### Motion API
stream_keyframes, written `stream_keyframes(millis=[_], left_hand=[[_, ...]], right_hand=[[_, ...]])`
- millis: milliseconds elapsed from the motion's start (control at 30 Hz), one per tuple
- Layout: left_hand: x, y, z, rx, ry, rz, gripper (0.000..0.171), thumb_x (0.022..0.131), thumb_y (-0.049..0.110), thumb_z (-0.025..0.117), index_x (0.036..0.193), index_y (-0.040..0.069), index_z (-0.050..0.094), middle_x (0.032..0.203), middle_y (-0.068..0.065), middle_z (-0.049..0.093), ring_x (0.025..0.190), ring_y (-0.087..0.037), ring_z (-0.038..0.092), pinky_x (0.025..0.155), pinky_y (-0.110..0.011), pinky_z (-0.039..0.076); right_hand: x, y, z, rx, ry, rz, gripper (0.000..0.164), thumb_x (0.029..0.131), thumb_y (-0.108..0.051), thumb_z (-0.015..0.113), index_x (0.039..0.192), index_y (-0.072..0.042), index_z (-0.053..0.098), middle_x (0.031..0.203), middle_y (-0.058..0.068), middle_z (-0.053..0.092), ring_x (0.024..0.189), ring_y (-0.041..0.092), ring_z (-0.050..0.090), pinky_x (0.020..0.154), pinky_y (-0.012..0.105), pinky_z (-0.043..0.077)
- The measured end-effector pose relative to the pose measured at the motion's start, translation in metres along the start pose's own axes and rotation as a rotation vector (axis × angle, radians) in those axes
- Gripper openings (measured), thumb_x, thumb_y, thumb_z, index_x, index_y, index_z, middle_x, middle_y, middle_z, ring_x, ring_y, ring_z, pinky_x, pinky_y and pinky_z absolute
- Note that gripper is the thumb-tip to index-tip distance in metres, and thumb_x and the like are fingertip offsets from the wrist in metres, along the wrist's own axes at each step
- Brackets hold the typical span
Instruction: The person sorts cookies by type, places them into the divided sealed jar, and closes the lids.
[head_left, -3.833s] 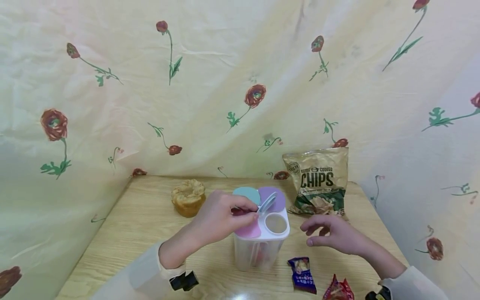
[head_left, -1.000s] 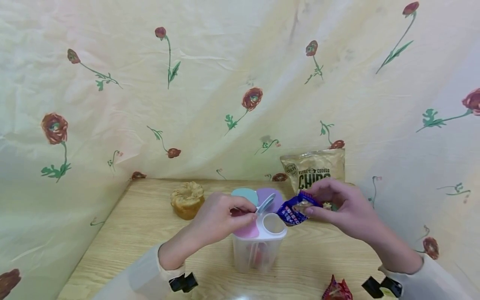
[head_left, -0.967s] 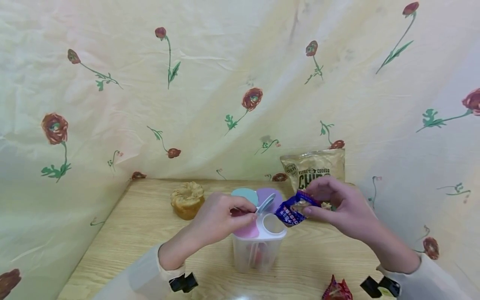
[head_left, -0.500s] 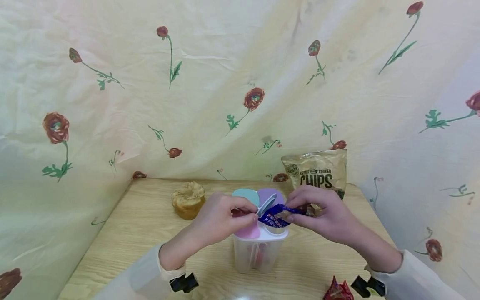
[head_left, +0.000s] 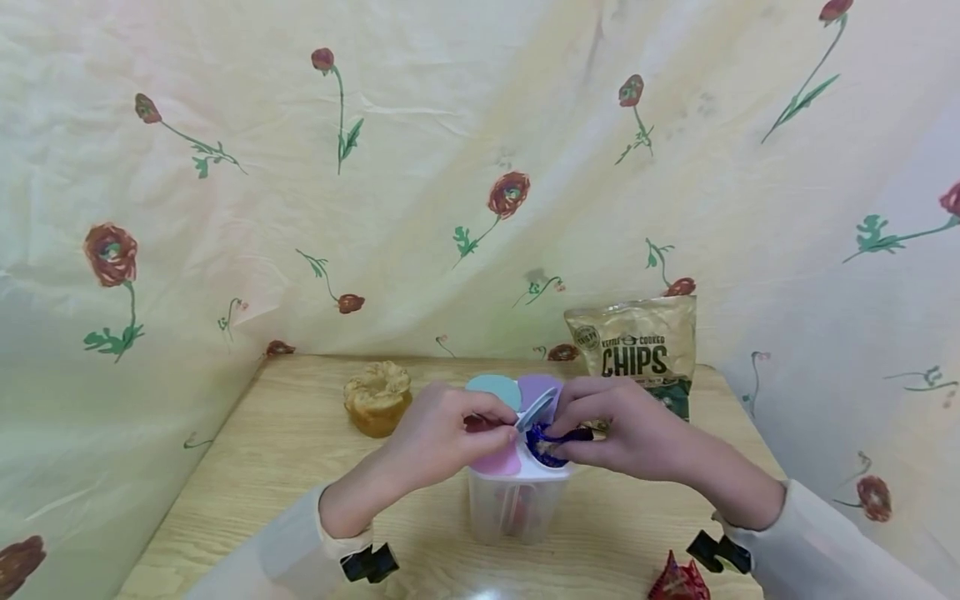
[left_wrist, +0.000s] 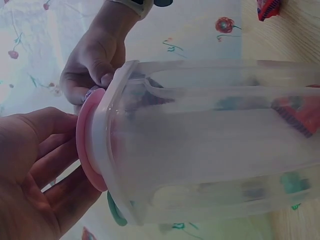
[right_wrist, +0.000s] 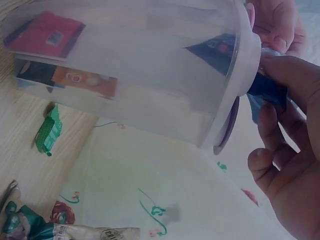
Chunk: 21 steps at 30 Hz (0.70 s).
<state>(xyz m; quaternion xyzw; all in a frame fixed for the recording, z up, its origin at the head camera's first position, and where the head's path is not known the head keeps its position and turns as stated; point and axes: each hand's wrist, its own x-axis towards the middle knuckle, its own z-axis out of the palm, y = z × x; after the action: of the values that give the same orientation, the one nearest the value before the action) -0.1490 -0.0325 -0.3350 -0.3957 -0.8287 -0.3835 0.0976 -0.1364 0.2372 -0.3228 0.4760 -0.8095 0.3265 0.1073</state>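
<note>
On the table stands a clear plastic container (head_left: 517,512) with a white top and coloured round lids; one opening at its front right is uncovered. My left hand (head_left: 435,437) pinches the raised lid (head_left: 536,410) of that opening between thumb and fingers. With thumb and fingers, my right hand (head_left: 637,429) holds a small blue snack packet (head_left: 546,450), partly down in the opening. In the right wrist view the lower end of the blue packet (right_wrist: 217,52) shows through the container wall. A red packet (right_wrist: 47,34) and an orange-brown packet (right_wrist: 85,80) lie inside at the bottom.
A ring-shaped bread (head_left: 377,400) sits to the left of the container. Behind the right hand a bag of chips (head_left: 637,342) stands upright. A red packet (head_left: 677,579) lies at the front right, and a green packet (right_wrist: 48,130) shows on the table in the right wrist view.
My right hand has picked the blue packet up off the table, brought it left to the container and lowered it into the opening. The left hand keeps its grip on the raised lid.
</note>
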Motion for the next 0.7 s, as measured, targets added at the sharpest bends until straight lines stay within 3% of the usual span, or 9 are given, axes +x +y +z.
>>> stream_keyframes(millis=[300, 533, 700], left_hand=[[0.000, -0.001, 0.001, -0.012, 0.000, -0.004, 0.007, 0.087, 0.018, 0.079, 0.092, 0.019, 0.082, 0.084, 0.012, 0.076, 0.073, 0.006, 0.060, 0.066, -0.020, 0.055], [0.000, 0.001, 0.001, -0.010, -0.006, -0.015, 0.007, 0.087, 0.019, 0.079, 0.093, 0.020, 0.082, 0.086, 0.012, 0.076, 0.074, 0.005, 0.062, 0.068, -0.020, 0.056], [0.000, 0.002, 0.002, 0.000, -0.005, -0.024, 0.007, 0.088, 0.019, 0.078, 0.093, 0.019, 0.082, 0.086, 0.012, 0.076, 0.075, 0.005, 0.062, 0.069, -0.020, 0.055]], right_hand=[[0.002, -0.005, 0.003, -0.061, -0.051, 0.090, 0.016, 0.083, -0.014, 0.086, 0.094, -0.026, 0.083, 0.091, -0.014, 0.061, 0.078, 0.005, 0.057, 0.065, 0.023, 0.052], [-0.003, -0.008, 0.005, -0.142, -0.046, 0.078, 0.018, 0.082, -0.016, 0.087, 0.097, -0.026, 0.083, 0.090, -0.015, 0.066, 0.077, -0.002, 0.059, 0.062, 0.020, 0.052], [0.001, -0.012, 0.005, -0.234, -0.148, 0.104, 0.013, 0.088, -0.020, 0.082, 0.099, -0.026, 0.082, 0.098, -0.015, 0.072, 0.087, 0.001, 0.066, 0.071, 0.024, 0.057]])
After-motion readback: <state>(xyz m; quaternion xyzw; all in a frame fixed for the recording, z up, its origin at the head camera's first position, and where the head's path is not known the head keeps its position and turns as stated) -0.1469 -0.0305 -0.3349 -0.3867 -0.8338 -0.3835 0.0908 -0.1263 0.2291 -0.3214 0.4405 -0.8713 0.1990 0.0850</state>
